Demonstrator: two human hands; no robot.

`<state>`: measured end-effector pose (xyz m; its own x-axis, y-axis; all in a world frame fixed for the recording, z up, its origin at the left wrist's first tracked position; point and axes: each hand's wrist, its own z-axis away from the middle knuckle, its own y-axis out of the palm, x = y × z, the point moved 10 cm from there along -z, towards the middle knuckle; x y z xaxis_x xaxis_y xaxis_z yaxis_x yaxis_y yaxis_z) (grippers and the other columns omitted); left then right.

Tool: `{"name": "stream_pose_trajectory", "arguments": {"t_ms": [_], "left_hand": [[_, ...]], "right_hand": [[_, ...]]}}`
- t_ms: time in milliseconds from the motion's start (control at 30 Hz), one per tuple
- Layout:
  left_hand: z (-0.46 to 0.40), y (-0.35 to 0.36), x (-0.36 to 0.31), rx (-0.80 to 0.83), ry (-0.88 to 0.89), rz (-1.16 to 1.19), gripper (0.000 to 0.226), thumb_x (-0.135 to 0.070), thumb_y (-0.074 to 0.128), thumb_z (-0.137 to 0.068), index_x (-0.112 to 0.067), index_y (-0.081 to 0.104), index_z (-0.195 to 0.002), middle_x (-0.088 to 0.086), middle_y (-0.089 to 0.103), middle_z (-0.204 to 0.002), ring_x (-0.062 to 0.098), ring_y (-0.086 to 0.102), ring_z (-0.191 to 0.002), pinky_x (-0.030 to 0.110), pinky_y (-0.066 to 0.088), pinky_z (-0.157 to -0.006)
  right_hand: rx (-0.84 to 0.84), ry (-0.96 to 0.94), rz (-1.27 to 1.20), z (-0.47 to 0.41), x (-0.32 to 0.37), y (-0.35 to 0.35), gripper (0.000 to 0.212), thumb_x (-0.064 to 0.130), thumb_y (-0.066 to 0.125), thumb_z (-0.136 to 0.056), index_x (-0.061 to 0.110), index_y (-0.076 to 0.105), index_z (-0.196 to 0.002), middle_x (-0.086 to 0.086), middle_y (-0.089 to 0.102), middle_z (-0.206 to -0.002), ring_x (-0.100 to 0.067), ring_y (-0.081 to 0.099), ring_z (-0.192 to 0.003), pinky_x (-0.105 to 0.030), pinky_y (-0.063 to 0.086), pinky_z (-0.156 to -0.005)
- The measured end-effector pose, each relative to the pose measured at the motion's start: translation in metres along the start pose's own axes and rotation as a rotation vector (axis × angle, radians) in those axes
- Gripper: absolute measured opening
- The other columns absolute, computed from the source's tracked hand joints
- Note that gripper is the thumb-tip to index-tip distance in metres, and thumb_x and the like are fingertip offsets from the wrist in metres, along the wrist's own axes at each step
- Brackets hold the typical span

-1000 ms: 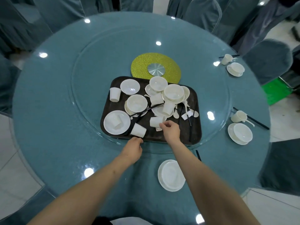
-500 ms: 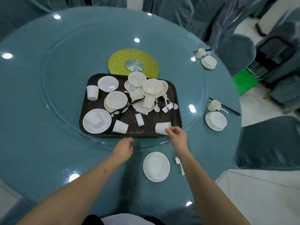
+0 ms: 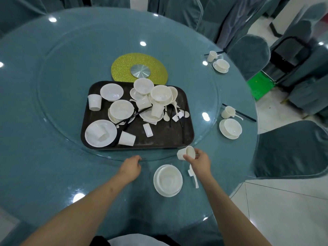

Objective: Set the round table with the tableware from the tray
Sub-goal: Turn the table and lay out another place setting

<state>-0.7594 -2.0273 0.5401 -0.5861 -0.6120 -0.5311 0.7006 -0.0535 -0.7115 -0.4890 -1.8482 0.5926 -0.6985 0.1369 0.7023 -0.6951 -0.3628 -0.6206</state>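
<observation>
cup (image 3: 186, 153) in right-hand fingers (image 3: 188, 157)

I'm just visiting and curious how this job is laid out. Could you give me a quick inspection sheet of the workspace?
Surface: round teal table with a glass turntable; yellow glittery disc at its centre.
Job's things: dark brown tray of white bowls, cups, spoons and black chopsticks; white plate with bowl and white spoon at the near edge; two settings to the right.
Clutter: nothing seen.
Hands: right hand grips a white cup, tilted; left hand rests at the turntable's edge.
Cables: nothing seen.
Surroundings: grey-covered chairs; green crate.
</observation>
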Motion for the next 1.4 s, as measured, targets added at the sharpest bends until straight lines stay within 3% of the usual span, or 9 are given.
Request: {"name": "stream_pose_trajectory", "arguments": {"t_ms": [67,133,233,333,433,900,1400], "left_hand": [[0.000,0.000,0.000,-0.001,0.001,-0.004,0.038,-0.011,0.046,-0.095,-0.014,0.057,-0.131,0.008,0.062,-0.131,0.026,0.059,-0.118,0.032,0.045,-0.099],[0.000,-0.001,0.000,-0.003,0.005,-0.007,0.037,-0.011,0.046,-0.095,-0.014,0.058,-0.130,0.008,0.062,-0.132,0.026,0.059,-0.118,0.032,0.045,-0.099],[0.001,-0.002,-0.001,0.004,0.009,-0.006,0.037,-0.011,0.046,-0.095,-0.014,0.058,-0.130,0.007,0.061,-0.132,0.026,0.058,-0.119,0.031,0.044,-0.100],[0.002,-0.002,-0.001,0.009,0.013,-0.007,0.037,-0.012,0.046,-0.096,-0.014,0.057,-0.131,0.006,0.061,-0.132,0.025,0.058,-0.119,0.030,0.044,-0.100],[0.002,-0.003,-0.001,0.007,0.011,-0.005,0.036,-0.012,0.046,-0.096,-0.015,0.058,-0.130,0.007,0.062,-0.131,0.025,0.059,-0.116,0.031,0.046,-0.098],[0.003,-0.007,-0.002,-0.021,-0.005,0.001,0.035,-0.011,0.045,-0.097,-0.014,0.058,-0.129,0.007,0.063,-0.129,0.026,0.059,-0.116,0.029,0.044,-0.096],[0.002,-0.004,-0.004,0.010,-0.007,-0.010,0.035,-0.012,0.045,-0.098,-0.013,0.056,-0.131,0.009,0.063,-0.128,0.026,0.059,-0.115,0.030,0.043,-0.096]], "right_hand": [[-0.002,0.006,0.071,-0.002,-0.006,0.004,0.031,0.040,0.084,-0.073,0.030,0.067,-0.097,0.006,0.070,-0.092,-0.012,0.067,-0.086,-0.032,0.053,-0.076],[0.001,0.000,0.147,-0.006,-0.014,0.009,0.051,0.053,0.079,-0.066,0.027,0.069,-0.109,0.002,0.067,-0.103,-0.016,0.066,-0.093,-0.033,0.055,-0.081],[0.026,0.000,0.219,-0.002,-0.015,0.015,0.057,0.040,0.084,-0.076,0.020,0.063,-0.125,-0.001,0.057,-0.119,-0.017,0.056,-0.103,-0.016,0.045,-0.077],[0.045,-0.007,0.269,-0.003,-0.020,0.022,0.071,0.034,0.085,-0.078,0.012,0.056,-0.139,-0.005,0.053,-0.128,-0.021,0.054,-0.113,-0.028,0.042,-0.096],[0.064,-0.013,0.306,-0.001,-0.022,0.029,0.074,0.036,0.085,-0.079,0.011,0.054,-0.141,-0.006,0.051,-0.132,-0.024,0.054,-0.120,-0.032,0.041,-0.101],[0.020,-0.081,0.354,-0.004,-0.019,0.036,0.077,0.039,0.087,-0.072,0.009,0.057,-0.136,-0.007,0.052,-0.125,-0.026,0.053,-0.115,-0.037,0.046,-0.100],[0.035,-0.062,0.431,-0.001,-0.025,0.040,0.089,0.041,0.087,-0.073,0.008,0.047,-0.145,-0.011,0.051,-0.132,-0.030,0.052,-0.122,-0.041,0.044,-0.106]]}}
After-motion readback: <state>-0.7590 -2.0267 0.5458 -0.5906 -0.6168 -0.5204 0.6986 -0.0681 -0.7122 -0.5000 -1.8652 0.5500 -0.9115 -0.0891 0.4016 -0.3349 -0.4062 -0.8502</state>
